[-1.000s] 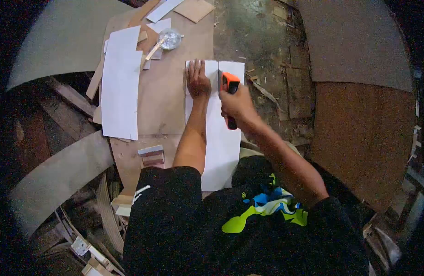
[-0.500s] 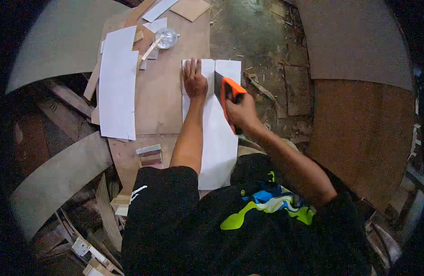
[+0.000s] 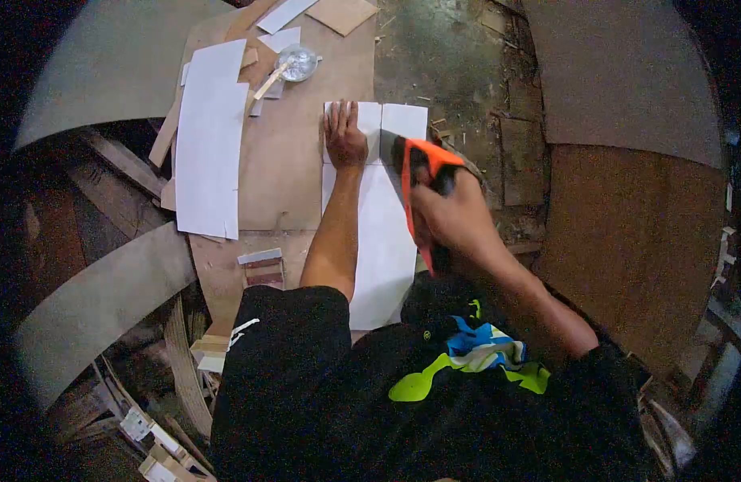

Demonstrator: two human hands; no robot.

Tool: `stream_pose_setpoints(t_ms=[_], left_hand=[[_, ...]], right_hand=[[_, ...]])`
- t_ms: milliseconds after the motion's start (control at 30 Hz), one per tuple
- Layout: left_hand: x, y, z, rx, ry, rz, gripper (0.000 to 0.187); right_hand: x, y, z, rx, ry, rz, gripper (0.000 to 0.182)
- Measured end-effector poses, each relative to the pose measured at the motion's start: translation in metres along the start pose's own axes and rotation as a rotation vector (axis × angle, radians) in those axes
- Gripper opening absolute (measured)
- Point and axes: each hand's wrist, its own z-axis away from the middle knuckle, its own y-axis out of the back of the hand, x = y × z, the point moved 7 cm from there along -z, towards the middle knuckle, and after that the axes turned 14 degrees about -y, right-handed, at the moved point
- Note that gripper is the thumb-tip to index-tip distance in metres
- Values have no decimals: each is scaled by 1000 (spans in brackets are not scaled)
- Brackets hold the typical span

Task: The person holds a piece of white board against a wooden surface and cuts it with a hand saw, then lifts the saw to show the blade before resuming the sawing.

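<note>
A white board (image 3: 384, 249) lies in front of me, with a cross line near its far end and a straight cut or line running in from its far edge. My left hand (image 3: 345, 136) presses flat on the board's far left part, its fingers stretched out. My right hand (image 3: 459, 210) is wrapped round the orange and black handle of a handsaw (image 3: 410, 161). The grey saw blade stands at the line on the board, right of my left hand. Motion blurs the saw and my right hand, and most of the blade is hard to make out.
Left of the board, a long white panel (image 3: 210, 145) lies on the brown worktop (image 3: 282, 185). A clear bowl (image 3: 297, 63) with a wooden stick stands near offcuts. A small block (image 3: 262, 267) lies nearer me. Large brown sheets (image 3: 627, 241) stand at right; scrap wood litters the floor.
My right hand has drawn the handsaw back toward me and to the right. My left hand stays flat on the white board. The whole view has shifted slightly.
</note>
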Motion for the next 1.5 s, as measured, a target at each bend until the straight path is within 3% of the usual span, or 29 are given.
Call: stream_pose_setpoints(t_ms=[100, 200, 300, 367, 533, 633, 700, 867, 1000, 1100, 1167, 1267, 1500], left_hand=[[-3, -6, 0, 15, -4, 7, 56], [-3, -8, 2, 28, -6, 12, 56], [0, 0, 0, 56, -16, 41, 56], [3, -1, 5, 22, 2, 16, 52], [1, 3, -3, 37, 3, -15, 49], [0, 3, 0, 79, 8, 0, 49], [1, 2, 5, 79, 0, 1, 49], [2, 5, -1, 64, 5, -14, 54], [0, -1, 1, 58, 1, -11, 55], [-1, 1, 2, 58, 7, 7, 56], [4, 5, 1, 41, -3, -13, 57], [1, 2, 0, 46, -5, -6, 53], [1, 5, -2, 41, 9, -11, 51]], right_hand=[[1, 7, 55, 15, -18, -26, 10], [24, 7, 45, 16, -24, -72, 11], [47, -6, -45, 137, 100, 27, 9], [62, -16, -120, 103, 93, -12, 13], [42, -27, -126, 69, 100, -102, 15], [22, -21, -88, 51, 44, -64, 16], [1, -20, -51, -84, 51, -111, 9], [-13, 12, 30, -35, -10, 12, 12], [1, 24, 49, 11, 58, -12, 12], [-12, 10, 49, -35, -23, 43, 10], [0, 6, -3, 117, -14, 150, 13], [50, -7, -110, 145, 88, -7, 14], [-7, -12, -110, -57, -23, -57, 11]])
